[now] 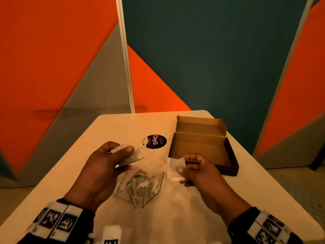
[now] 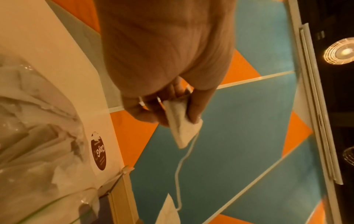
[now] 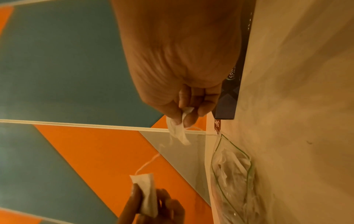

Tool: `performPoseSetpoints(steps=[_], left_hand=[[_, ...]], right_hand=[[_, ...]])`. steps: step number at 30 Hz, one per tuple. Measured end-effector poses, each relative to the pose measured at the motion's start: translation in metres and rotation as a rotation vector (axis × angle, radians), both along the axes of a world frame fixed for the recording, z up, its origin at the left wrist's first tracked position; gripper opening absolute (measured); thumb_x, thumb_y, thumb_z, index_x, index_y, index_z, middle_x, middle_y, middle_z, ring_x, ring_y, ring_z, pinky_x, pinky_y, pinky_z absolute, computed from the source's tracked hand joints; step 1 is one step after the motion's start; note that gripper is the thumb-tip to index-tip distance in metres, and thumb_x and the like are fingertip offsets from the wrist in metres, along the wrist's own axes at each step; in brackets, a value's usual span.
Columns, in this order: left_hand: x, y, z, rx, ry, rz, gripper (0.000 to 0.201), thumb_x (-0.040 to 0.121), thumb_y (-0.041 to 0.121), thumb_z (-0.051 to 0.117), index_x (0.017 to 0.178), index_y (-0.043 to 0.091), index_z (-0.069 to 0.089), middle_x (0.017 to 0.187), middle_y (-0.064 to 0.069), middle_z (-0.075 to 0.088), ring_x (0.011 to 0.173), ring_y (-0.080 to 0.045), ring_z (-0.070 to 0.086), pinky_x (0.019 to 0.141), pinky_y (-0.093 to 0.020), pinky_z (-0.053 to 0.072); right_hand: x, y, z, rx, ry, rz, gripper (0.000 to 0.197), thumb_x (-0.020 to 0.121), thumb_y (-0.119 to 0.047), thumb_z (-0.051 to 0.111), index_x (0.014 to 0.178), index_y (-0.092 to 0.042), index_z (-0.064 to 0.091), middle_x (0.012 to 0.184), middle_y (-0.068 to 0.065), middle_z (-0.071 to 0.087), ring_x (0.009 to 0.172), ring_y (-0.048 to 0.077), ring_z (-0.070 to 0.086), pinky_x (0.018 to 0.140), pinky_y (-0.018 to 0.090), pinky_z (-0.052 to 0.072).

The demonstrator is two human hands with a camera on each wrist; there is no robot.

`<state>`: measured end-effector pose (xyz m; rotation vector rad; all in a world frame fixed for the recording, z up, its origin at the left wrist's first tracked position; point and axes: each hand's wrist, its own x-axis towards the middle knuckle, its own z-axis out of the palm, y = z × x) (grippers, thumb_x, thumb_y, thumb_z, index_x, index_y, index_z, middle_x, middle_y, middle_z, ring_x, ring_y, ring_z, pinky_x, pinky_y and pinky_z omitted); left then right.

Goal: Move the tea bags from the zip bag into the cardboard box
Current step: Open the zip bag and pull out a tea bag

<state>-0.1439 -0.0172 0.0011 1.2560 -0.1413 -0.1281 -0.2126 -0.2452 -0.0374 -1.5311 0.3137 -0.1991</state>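
Note:
A clear zip bag (image 1: 139, 187) with a green seal lies open on the white table, with several tea bags inside. My left hand (image 1: 112, 155) is raised above it and pinches one white tea bag (image 2: 181, 125) between thumb and fingers. My right hand (image 1: 186, 169) pinches another tea bag (image 3: 179, 128), just in front of the near left corner of the open cardboard box (image 1: 202, 147). A thin string (image 2: 179, 169) runs between the two tea bags. The inside of the box shows only bare cardboard.
A round black sticker (image 1: 154, 141) lies on the table (image 1: 246, 191) left of the box. Orange, teal and grey partition panels stand close behind and beside the table. A white tag (image 1: 112, 234) sits at the near edge.

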Motion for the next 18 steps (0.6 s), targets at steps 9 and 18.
performPoseSetpoints(steps=[9,18], left_hand=[[-0.016,-0.005,-0.009,0.310,-0.038,-0.182,0.030,0.070,0.000,0.078,0.098,0.000,0.065,0.091,-0.022,0.074,0.076,-0.031,0.068,0.068,-0.040,0.053],[-0.022,-0.034,-0.010,0.903,-0.452,-0.273,0.021,0.074,0.025,0.084,0.085,0.032,0.068,0.078,0.010,0.070,0.064,0.001,0.061,0.059,-0.015,0.045]], right_hand=[[0.005,0.010,0.005,-0.201,0.088,0.081,0.013,0.088,-0.015,0.072,0.095,-0.025,0.075,0.096,-0.001,0.075,0.085,0.015,0.068,0.064,0.022,0.053],[0.001,0.025,0.011,-0.382,-0.031,0.243,0.036,0.086,-0.019,0.075,0.109,-0.043,0.063,0.095,0.003,0.072,0.087,0.022,0.070,0.075,0.042,0.059]])
